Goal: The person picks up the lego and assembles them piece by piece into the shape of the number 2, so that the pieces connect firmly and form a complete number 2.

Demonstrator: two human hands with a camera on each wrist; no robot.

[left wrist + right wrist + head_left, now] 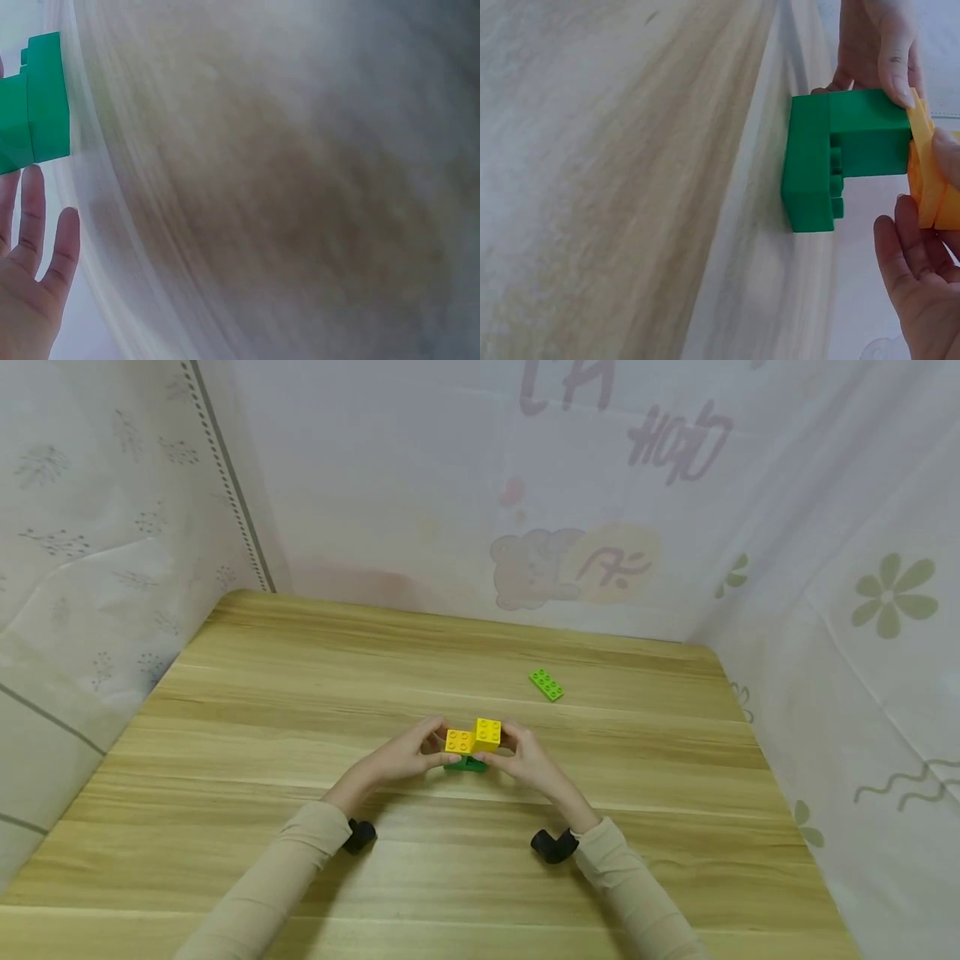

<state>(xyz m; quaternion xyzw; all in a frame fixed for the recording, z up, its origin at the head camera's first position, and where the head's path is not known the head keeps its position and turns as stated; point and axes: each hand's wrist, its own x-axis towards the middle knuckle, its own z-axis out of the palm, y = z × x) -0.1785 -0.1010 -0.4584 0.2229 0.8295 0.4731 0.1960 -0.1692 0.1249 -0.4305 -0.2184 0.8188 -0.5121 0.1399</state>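
A stack of toy building bricks stands between the two hands, with a lower green brick [806,165], a second green brick [870,131] joined onto it, and yellow bricks on top. My left hand [401,753] pinches the stack from the left, its thumb where the upper green brick meets the yellow. My right hand [528,762] grips the taller yellow brick [487,735] with thumb and fingers. Beside that brick sits a lower yellow part [458,741], studs up. In the left wrist view, green bricks [49,97] show above the left fingers.
A flat light-green brick [546,685] with several studs lies farther back on the wooden table [300,660], to the right. Patterned cloth [390,485] hangs behind the table and at both sides. Black wrist-worn devices [553,847] sit below the forearms.
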